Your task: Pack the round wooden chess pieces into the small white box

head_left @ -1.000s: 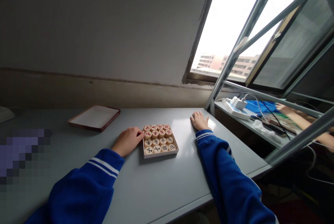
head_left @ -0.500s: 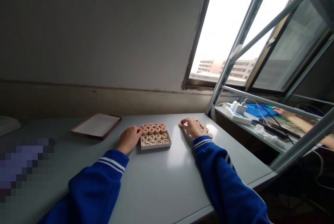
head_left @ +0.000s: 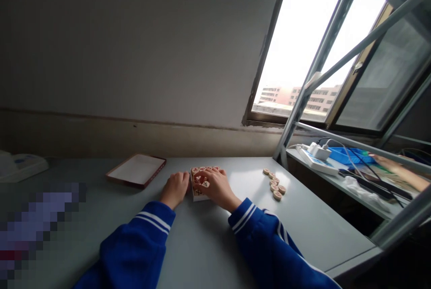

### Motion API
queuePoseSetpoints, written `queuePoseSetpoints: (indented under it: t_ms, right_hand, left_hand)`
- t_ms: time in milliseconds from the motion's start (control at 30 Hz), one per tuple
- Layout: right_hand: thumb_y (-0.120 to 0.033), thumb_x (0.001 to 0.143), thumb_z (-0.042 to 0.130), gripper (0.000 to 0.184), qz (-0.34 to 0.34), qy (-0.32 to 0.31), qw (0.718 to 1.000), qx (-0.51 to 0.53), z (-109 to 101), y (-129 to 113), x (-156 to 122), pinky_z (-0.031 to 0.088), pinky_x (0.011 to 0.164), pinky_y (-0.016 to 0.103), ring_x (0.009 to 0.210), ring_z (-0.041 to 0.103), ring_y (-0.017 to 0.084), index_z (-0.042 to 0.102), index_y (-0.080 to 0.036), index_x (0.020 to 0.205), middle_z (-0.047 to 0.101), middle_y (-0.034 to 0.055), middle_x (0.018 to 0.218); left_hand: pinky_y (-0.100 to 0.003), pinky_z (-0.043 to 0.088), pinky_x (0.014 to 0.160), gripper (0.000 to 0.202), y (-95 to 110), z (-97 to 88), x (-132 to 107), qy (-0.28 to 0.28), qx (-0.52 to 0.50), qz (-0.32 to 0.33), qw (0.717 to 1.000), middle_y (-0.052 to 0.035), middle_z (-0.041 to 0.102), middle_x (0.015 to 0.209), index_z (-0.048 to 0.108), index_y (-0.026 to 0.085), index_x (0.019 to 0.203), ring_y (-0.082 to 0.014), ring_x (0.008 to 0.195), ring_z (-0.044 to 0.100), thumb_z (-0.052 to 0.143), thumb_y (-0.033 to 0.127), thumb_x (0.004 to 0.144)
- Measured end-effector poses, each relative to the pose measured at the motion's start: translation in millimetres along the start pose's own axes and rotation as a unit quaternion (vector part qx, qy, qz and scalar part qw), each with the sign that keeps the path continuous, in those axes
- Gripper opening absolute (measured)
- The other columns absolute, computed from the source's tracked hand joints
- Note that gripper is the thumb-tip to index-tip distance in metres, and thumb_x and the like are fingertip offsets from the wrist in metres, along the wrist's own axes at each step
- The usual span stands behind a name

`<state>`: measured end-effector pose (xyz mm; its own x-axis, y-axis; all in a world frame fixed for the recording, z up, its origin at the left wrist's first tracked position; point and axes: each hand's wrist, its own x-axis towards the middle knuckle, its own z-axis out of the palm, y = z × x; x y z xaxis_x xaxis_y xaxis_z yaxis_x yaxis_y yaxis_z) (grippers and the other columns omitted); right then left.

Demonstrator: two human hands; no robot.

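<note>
Landmark: white-walled box (head_left: 200, 198) of round wooden pieces, lying on a grey desk (head_left: 198, 253), in front of the wearer. Box is partly hidden by the right hand; visible box pieces (head_left: 198, 193) sit in rows, with characters on their upper faces, black in the front row, red in the back row.

Left hand (head_left: 175, 188): just left of the box, fingers curled, fingertips at its left wall. Contact looks likely but is not certain; cannot tell whether the fingers grip the wall.

Right hand (head_left: 218, 186): over the box from its right side, palm down, fingers bent, thumb and forefinger spread above the pieces at its left part. Cannot tell whether a piece is pinched. The two hands are apart, close to each other across the left edge of the box. Both wrists are in blue sleeves (head_left: 133, 251) with white stripes at the cuffs.

Right of the box, well apart from it: loose pieces (head_left: 274, 187) in a short, uneven line, some touching, lying flat on the desk.

Left of the box, somewhat farther back: shallow lid (head_left: 137, 170), pale inside facing up, reddish-brown rim.

Far right of the box, beyond a metal frame (head_left: 305, 94): second surface with white power strip (head_left: 318, 159), blue tray (head_left: 350, 155), crumpled white plastic (head_left: 362, 189) and another person's forearm (head_left: 402, 171), its hand near the tray
</note>
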<state>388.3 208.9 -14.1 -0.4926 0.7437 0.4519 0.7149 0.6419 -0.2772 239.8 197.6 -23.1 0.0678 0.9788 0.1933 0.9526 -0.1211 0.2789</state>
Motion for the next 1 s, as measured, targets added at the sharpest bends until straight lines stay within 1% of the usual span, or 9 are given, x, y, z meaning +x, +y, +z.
queuePoseSetpoints:
  t_ms: [100, 267, 400, 500, 567, 633, 700, 833, 1000]
  right_hand:
    - [-0.038, 0.076, 0.057, 0.016, -0.004, -0.004, 1.0, -0.002, 0, 2, -2, 0.026, 0.078, 0.033, 0.088, 0.051, 0.018, 0.06, -0.028, 0.089, 0.063, -0.0004, 0.087]
    - [-0.041, 0.077, 0.054, 0.021, -0.009, -0.006, 1.0, -0.011, 0, 5, -5, 0.026, 0.076, 0.034, 0.09, 0.05, 0.019, 0.061, -0.029, 0.093, 0.063, 0.0014, 0.093]
    - [-0.047, 0.077, 0.051, 0.027, 0.005, -0.035, 0.999, 0.028, -13, 17, -1, 0.029, 0.074, 0.033, 0.087, 0.051, 0.018, 0.06, -0.032, 0.099, 0.063, -0.001, 0.089]
    - [-0.042, 0.08, 0.047, 0.026, 0.129, 0.029, 0.991, -0.009, -34, 52, -1, 0.031, 0.076, 0.034, 0.086, 0.051, 0.018, 0.06, -0.031, 0.1, 0.062, -0.0004, 0.091]
    - [-0.032, 0.081, 0.044, 0.026, 0.236, 0.107, 0.959, -0.116, -48, 85, -8, 0.031, 0.081, 0.039, 0.1, 0.046, 0.023, 0.059, -0.027, 0.102, 0.058, 0.0038, 0.103]
    - [-0.027, 0.08, 0.045, 0.034, 0.33, 0.098, 0.92, -0.186, -57, 117, -19, 0.03, 0.086, 0.045, 0.111, 0.039, 0.026, 0.054, -0.02, 0.112, 0.05, 0.0098, 0.117]
    - [-0.025, 0.078, 0.047, 0.042, 0.384, 0.061, 0.899, -0.2, -60, 142, -31, 0.028, 0.089, 0.049, 0.117, 0.033, 0.028, 0.047, -0.015, 0.119, 0.042, 0.0141, 0.126]
    - [-0.022, 0.076, 0.046, 0.033, 0.383, 0.032, 0.906, -0.177, -55, 166, -44, 0.035, 0.088, 0.043, 0.11, 0.045, 0.026, 0.059, -0.015, 0.105, 0.051, 0.0131, 0.118]
    - [-0.008, 0.074, 0.035, 0.039, 0.335, 0.06, 0.927, -0.155, -48, 165, -38, 0.039, 0.086, 0.031, 0.096, 0.055, 0.019, 0.06, -0.013, 0.104, 0.062, 0.0113, 0.098]
  left_hand:
    - [-0.031, 0.04, 0.071, 0.035, 3, -1.7, -3, -0.007, 0.027, 0.004, 1.0, -0.0162, 0.063, 0.09, 0.061, 0.012, 0.087, -0.0235, 0.084, 0.059, 0.027, 0.016, 0.085]
    - [-0.029, 0.04, 0.068, 0.046, 8, -3.7, -4, -0.022, -0.068, -0.037, 0.997, -0.0134, 0.066, 0.085, 0.065, 0.017, 0.077, -0.0245, 0.084, 0.061, 0.025, 0.039, 0.086]
    - [-0.028, 0.04, 0.065, 0.043, 11, -4.5, -7, -0.007, -0.055, -0.046, 0.997, -0.0133, 0.066, 0.084, 0.065, 0.016, 0.076, -0.0234, 0.081, 0.061, 0.028, 0.036, 0.085]
    - [-0.028, 0.04, 0.062, 0.043, 13, -4.8, -11, 0.006, -0.042, -0.035, 0.998, -0.0118, 0.066, 0.084, 0.065, 0.017, 0.075, -0.0218, 0.078, 0.061, 0.028, 0.035, 0.084]
    - [-0.027, 0.039, 0.061, 0.042, 14, -5.1, -13, 0.006, -0.043, -0.028, 0.999, -0.0104, 0.066, 0.085, 0.065, 0.017, 0.076, -0.0207, 0.077, 0.06, 0.028, 0.036, 0.084]
    - [-0.026, 0.039, 0.06, 0.041, 14, -5.1, -14, 0.002, -0.04, -0.027, 0.999, -0.0095, 0.066, 0.087, 0.065, 0.017, 0.078, -0.0198, 0.077, 0.06, 0.029, 0.035, 0.084]
    - [-0.025, 0.039, 0.059, 0.04, 14, -4.6, -13, 0.001, -0.033, -0.029, 0.999, -0.009, 0.066, 0.089, 0.065, 0.018, 0.08, -0.0193, 0.077, 0.06, 0.029, 0.035, 0.084]
    - [-0.025, 0.04, 0.062, 0.039, 14, -3.0, -11, 0.001, -0.027, -0.026, 0.999, -0.009, 0.066, 0.089, 0.064, 0.018, 0.082, -0.0197, 0.08, 0.06, 0.029, 0.034, 0.084]
    - [-0.025, 0.04, 0.064, 0.04, 15, -3.4, -12, -0.003, -0.019, -0.018, 1.0, -0.0093, 0.065, 0.089, 0.063, 0.016, 0.081, -0.0196, 0.083, 0.059, 0.027, 0.033, 0.085]
